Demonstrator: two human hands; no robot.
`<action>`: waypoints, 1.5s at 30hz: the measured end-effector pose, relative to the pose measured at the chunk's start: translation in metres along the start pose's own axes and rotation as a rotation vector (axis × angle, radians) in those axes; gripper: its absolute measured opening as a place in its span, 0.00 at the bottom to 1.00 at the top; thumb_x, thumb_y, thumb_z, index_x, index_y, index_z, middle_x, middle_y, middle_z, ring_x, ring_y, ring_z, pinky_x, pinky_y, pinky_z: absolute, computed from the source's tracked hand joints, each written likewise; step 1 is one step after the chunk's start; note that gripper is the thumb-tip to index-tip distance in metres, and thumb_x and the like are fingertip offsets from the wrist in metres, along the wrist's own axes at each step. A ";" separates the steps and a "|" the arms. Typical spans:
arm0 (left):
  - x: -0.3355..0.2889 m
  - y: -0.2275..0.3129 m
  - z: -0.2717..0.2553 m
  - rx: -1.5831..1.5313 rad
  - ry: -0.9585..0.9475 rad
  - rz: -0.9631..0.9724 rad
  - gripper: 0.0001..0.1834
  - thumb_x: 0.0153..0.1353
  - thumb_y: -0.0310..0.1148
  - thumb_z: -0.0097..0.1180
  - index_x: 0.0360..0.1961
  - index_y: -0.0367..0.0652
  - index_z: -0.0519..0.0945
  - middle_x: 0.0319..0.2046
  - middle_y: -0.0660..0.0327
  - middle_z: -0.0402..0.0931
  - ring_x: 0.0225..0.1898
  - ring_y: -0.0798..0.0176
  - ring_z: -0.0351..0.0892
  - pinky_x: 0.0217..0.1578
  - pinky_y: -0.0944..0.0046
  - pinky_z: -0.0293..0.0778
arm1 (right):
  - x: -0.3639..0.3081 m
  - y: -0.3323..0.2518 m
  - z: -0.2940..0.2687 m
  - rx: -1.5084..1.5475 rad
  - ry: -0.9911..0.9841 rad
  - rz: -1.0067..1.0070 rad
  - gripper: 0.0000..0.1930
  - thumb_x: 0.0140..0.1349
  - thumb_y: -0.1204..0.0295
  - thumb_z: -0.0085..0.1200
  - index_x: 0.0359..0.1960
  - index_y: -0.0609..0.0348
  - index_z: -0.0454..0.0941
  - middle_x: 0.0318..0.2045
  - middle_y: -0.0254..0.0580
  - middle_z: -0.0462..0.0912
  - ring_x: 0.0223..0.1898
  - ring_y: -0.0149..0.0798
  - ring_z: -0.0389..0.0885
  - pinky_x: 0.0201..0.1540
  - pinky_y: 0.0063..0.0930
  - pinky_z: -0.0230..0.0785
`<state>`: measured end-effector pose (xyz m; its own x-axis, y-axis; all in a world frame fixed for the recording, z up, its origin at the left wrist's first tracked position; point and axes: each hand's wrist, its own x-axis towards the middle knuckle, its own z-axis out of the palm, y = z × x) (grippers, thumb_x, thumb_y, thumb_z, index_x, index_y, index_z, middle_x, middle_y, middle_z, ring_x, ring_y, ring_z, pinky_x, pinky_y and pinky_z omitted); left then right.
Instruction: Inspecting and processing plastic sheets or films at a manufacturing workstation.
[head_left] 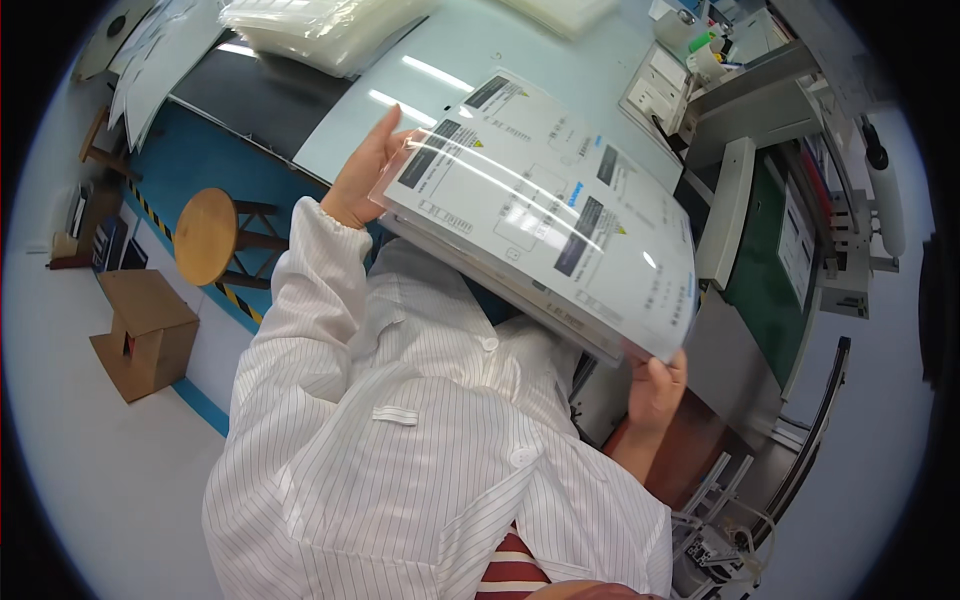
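A thick stack of glossy printed plastic sheets [540, 200] is tilted above my lap, its near edge showing many layers. Black blocks, small yellow triangles and blue marks repeat across the top sheet. My left hand [365, 175] grips the stack's left end, thumb raised near the edge and the other fingers hidden behind it. At the lower right corner my right hand [657, 390] is closed on the sheets with its fingers curled.
Beyond the stack lies a pale worktable [400, 110] with a bagged pile of clear sheets [315, 35] on it. To the right stands a machine with a green bed [765, 290]. A round wooden stool [207, 237] and an open cardboard box [150, 335] are at the left.
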<state>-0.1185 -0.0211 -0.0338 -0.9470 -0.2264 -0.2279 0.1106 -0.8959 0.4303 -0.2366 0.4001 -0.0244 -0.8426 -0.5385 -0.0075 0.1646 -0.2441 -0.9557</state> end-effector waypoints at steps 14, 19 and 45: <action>0.022 -0.026 -0.017 1.455 0.396 0.354 0.18 0.55 0.25 0.58 0.49 0.35 0.75 0.24 0.69 0.68 0.25 0.77 0.65 0.26 0.77 0.64 | -0.023 0.037 0.009 -0.427 0.470 0.357 0.10 0.63 0.72 0.48 0.22 0.57 0.67 0.18 0.35 0.75 0.18 0.24 0.71 0.23 0.17 0.65; 0.016 -0.027 -0.013 1.603 0.423 0.389 0.18 0.57 0.26 0.58 0.50 0.36 0.75 0.26 0.70 0.67 0.26 0.77 0.63 0.27 0.77 0.64 | -0.025 0.044 0.010 -0.548 0.469 0.347 0.12 0.63 0.73 0.49 0.21 0.57 0.66 0.17 0.33 0.74 0.19 0.22 0.70 0.22 0.15 0.64; 0.039 -0.035 -0.041 1.947 0.317 0.639 0.20 0.63 0.33 0.51 0.56 0.39 0.72 0.40 0.57 0.67 0.31 0.66 0.63 0.33 0.68 0.64 | 0.016 -0.029 -0.143 -0.090 0.950 -0.066 0.27 0.62 0.74 0.52 0.59 0.75 0.59 0.51 0.56 0.68 0.53 0.46 0.71 0.57 0.35 0.69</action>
<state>-0.1468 -0.0136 -0.0933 -0.8167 -0.5061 0.2772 -0.2642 0.7550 0.6002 -0.3280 0.5140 -0.0386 -0.9195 0.3631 -0.1507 0.0953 -0.1661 -0.9815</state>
